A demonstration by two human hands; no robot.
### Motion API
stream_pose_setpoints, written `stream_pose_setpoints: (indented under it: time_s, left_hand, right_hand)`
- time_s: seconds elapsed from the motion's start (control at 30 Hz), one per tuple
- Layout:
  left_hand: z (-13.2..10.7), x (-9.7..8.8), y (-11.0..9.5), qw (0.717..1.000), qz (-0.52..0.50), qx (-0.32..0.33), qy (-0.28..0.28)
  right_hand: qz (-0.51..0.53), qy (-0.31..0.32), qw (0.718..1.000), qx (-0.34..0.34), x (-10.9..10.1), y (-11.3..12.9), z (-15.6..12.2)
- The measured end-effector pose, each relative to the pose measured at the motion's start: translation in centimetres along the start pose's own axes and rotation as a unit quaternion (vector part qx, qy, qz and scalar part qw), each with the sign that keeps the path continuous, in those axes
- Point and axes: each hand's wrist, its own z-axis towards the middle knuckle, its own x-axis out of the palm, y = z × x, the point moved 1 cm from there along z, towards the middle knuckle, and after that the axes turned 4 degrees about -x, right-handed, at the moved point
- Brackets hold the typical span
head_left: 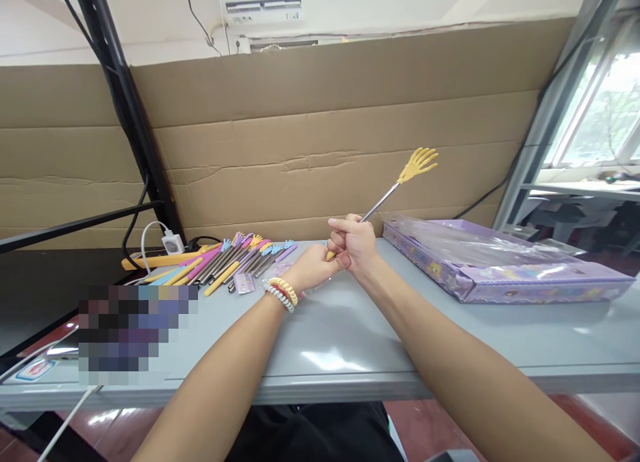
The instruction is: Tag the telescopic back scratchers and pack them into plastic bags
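A back scratcher (419,165) with a yellow hand-shaped head and a thin metal rod slants up to the right in front of the cardboard. My right hand (357,243) is closed around its shaft. Close against it, my left hand (316,267) is closed at the lower end, where a bit of yellow handle shows between the hands. Most of the handle is hidden by my fingers. Under my left wrist lies some clear plastic. Several more back scratchers (235,261) in yellow, blue, pink and purple lie in a pile to the left, with a small card (245,283) beside them.
An open purple printed box (540,283) with clear plastic wrap stands on the right of the grey table (350,345). A white charger (173,243) and cables are at the back left, near a black post (135,129). Cardboard (320,142) walls the back. A blurred patch covers the left front.
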Motion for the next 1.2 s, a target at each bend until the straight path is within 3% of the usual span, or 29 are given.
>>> stream_pose_setpoints:
  time_s: [0.3, 0.53, 0.7, 0.83, 1.03, 1.2]
  left_hand:
    - [-0.1, -0.6, 0.6, 0.998, -0.043, 0.013, 0.04]
    - [-0.2, -0.6, 0.1, 0.997, 0.08, -0.011, 0.0]
    - [0.3, 0.4, 0.0, 0.973, 0.221, 0.013, -0.065]
    - [0.5, 0.9, -0.6, 0.964, 0.255, -0.005, -0.078]
    - [0.6, 0.9, -0.7, 0.973, 0.217, -0.026, -0.07]
    - [0.2, 0.8, 0.0, 0.995, 0.1, -0.006, -0.02]
  right_hand:
    - [-0.014, -0.018, 0.999, -0.025, 0.4, -0.5, -0.6]
    - [-0.005, -0.058, 0.998, -0.021, 0.3, -0.4, -0.5]
    - [0.014, -0.116, 0.993, -0.019, -0.2, 0.0, 0.4]
    - [0.015, -0.145, 0.989, -0.01, -0.5, 0.3, 1.1]
    - [0.007, -0.155, 0.987, 0.034, -1.1, 0.3, 1.7]
    - [0.017, -0.123, 0.992, 0.003, -1.3, -0.4, 1.5]
